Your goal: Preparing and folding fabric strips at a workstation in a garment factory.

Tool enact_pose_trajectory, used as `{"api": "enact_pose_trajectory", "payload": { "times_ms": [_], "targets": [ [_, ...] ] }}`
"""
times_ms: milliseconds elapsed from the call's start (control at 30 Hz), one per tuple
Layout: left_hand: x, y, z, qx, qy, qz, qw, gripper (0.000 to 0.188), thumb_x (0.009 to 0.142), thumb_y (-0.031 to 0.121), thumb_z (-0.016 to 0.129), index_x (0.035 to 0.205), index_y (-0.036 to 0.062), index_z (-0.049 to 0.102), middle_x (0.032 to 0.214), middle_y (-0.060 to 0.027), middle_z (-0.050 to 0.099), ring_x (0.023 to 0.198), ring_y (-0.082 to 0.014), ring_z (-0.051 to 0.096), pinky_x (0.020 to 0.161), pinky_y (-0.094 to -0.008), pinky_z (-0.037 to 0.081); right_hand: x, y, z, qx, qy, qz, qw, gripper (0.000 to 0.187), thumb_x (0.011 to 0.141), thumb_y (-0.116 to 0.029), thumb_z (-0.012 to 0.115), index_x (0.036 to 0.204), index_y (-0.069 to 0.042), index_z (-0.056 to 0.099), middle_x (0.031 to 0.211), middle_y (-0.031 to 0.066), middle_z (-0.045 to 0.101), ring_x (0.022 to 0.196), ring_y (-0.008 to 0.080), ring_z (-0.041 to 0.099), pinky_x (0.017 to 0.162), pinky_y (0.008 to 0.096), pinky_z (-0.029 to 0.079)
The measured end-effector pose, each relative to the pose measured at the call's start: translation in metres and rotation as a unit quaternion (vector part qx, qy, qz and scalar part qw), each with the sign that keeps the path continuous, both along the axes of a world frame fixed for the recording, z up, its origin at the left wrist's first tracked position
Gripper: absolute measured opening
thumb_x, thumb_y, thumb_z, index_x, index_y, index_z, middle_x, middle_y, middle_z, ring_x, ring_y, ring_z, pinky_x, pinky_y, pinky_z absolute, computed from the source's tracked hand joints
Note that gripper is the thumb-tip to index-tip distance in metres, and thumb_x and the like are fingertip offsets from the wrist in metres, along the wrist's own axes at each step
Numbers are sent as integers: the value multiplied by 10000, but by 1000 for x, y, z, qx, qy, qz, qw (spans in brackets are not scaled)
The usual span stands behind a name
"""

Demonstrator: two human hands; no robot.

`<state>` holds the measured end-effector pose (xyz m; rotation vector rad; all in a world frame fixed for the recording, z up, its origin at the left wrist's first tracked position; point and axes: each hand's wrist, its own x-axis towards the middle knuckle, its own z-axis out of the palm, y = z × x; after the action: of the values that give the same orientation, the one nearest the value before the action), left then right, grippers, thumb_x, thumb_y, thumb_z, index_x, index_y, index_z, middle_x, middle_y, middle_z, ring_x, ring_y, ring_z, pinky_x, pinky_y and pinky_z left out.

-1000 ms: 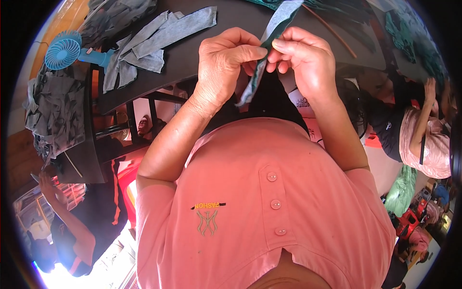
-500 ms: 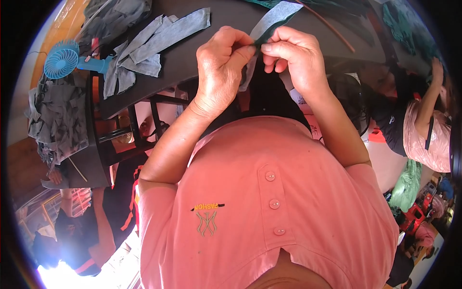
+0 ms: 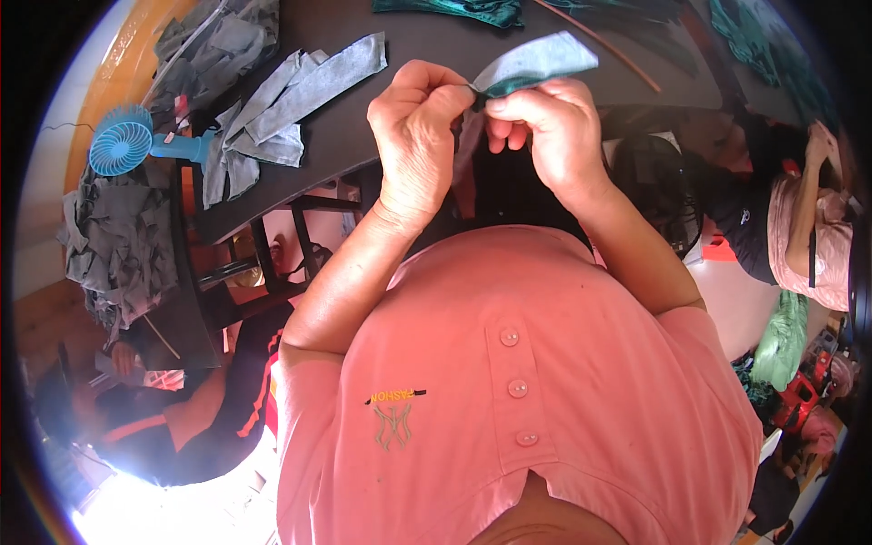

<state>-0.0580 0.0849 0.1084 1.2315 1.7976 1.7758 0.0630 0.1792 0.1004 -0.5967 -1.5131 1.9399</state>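
A strip of fabric (image 3: 538,59), pale grey on one face and dark green on the other, is pinched between my two hands above the near edge of the dark table. My left hand (image 3: 413,136) has its thumb and forefinger closed on the strip's near end. Close beside it, my right hand (image 3: 561,136) grips the same strip between thumb and forefinger, its other fingers curled beneath. The free end sticks out up and to the right. Just what lies between the fingertips is hidden. Left of my hands, several pale grey fabric strips (image 3: 313,86) lie in an overlapping heap.
A blue hand fan (image 3: 122,141) lies by the strips. Dark grey cloth scraps (image 3: 127,245) are heaped at the left, with more grey cloth (image 3: 222,54) at the back. Green fabric (image 3: 454,7) and a thin brown stick (image 3: 604,45) lie on the table (image 3: 422,41). People sit on both sides.
The strip's free end has swung right and lower, its pale face now turned more fully up. Both hands stay pinched on it. My view has shifted slightly.
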Motion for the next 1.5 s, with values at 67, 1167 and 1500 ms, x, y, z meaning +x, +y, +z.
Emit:
{"api": "enact_pose_trajectory", "payload": {
  "times_ms": [67,1167,1500],
  "targets": [
    [4,5,0,16,-216,-13,976,94,856,75,609,875,-10,645,720,4,602,644,-58,528,602,-194,428,-2,-1,1,-8,11,-12,1000,200,772,-177,624,685,1,653,600,60,610,494,137,566,489,245,427],
    [39,17,-4,93,-169,-92,977,207,850,-90,469,990,-21,606,883,-36,615,793,-84,532,754,-210,443,20,10,9,-30,21,-18,999,140,713,-114,610,628,-7,581,526,36,494,424,137,467,437,266,371],
    [30,19,13,63,-222,-55,971,155,874,-85,499,915,3,620,758,-54,625,450,-105,464,432,-250,446,19,4,11,-48,112,-11,992,105,810,-118,634,777,-22,662,538,2,498,425,89,445,411,243,328]
  ]
}}
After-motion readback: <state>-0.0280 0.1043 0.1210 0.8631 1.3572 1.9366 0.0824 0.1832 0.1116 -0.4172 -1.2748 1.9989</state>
